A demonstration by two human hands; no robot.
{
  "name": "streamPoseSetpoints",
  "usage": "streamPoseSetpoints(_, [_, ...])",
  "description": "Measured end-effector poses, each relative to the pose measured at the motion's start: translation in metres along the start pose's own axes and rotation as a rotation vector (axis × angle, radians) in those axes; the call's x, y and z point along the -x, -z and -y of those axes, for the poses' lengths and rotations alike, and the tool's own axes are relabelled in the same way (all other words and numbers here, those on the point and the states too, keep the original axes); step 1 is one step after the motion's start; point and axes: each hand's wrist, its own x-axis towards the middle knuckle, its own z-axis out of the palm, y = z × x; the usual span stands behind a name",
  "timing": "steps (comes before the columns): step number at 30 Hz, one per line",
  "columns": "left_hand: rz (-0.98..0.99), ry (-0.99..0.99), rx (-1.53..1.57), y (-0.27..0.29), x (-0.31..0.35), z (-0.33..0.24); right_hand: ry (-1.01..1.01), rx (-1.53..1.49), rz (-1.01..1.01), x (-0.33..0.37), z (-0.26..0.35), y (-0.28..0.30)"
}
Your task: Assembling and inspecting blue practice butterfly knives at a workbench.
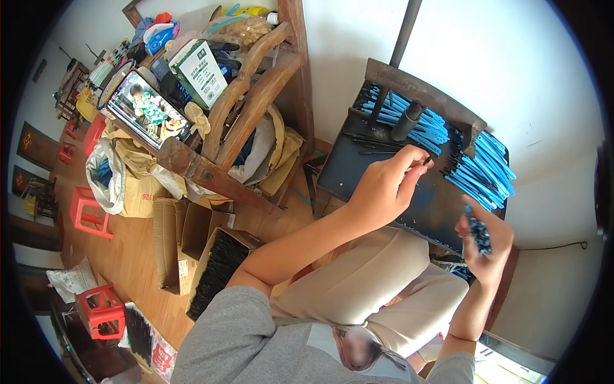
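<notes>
My left hand [389,189] is raised over the black work board [348,169], thumb and forefinger pinched on a small black piece [427,160] too small to identify. My right hand [491,246], at the board's near right side, is closed round a bunch of thin blue-and-black sticks [479,235], seen end-on. Beyond it, a fanned pile of blue plastic sticks with black ends [484,168] lies on the board. Another pile of blue sticks [427,131] sits behind the metal post, and several thin black sticks [374,143] lie left of that post.
A dark metal press frame [409,118] rises from the board. To the left, a wooden chair [256,96] is heaped with bags and boxes, and a phone [148,110] leans on it. Cardboard boxes [167,246], one filled with black strands, and red stools [101,312] stand on the floor.
</notes>
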Motion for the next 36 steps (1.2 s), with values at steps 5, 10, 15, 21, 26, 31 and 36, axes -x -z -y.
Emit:
streamPoseSetpoints(5, [0.045,0.046,0.028,-0.001,0.001,0.001,0.008,0.023,0.084,-0.004,-0.012,-0.011])
streamPoseSetpoints(10, [0.061,0.032,0.028,-0.005,-0.007,0.000,0.038,0.023,0.064,-0.008,-0.016,-0.011])
streamPoseSetpoints(15, [0.059,0.121,0.080,-0.006,-0.015,-0.004,0.043,0.091,0.032,-0.020,-0.019,-0.012])
streamPoseSetpoints(21, [0.058,0.131,0.049,-0.012,-0.023,-0.001,0.023,0.016,-0.039,-0.032,-0.035,-0.021])
streamPoseSetpoints(26, [0.067,0.149,0.031,-0.016,-0.029,-0.004,0.091,0.063,-0.132,-0.038,-0.046,-0.029])
streamPoseSetpoints(31, [0.064,0.138,-0.005,-0.020,-0.034,-0.005,0.078,0.071,-0.201,-0.042,-0.046,-0.032])
streamPoseSetpoints(36, [0.065,0.109,-0.050,-0.026,-0.036,-0.005,0.004,0.051,-0.246,-0.045,-0.052,-0.038])
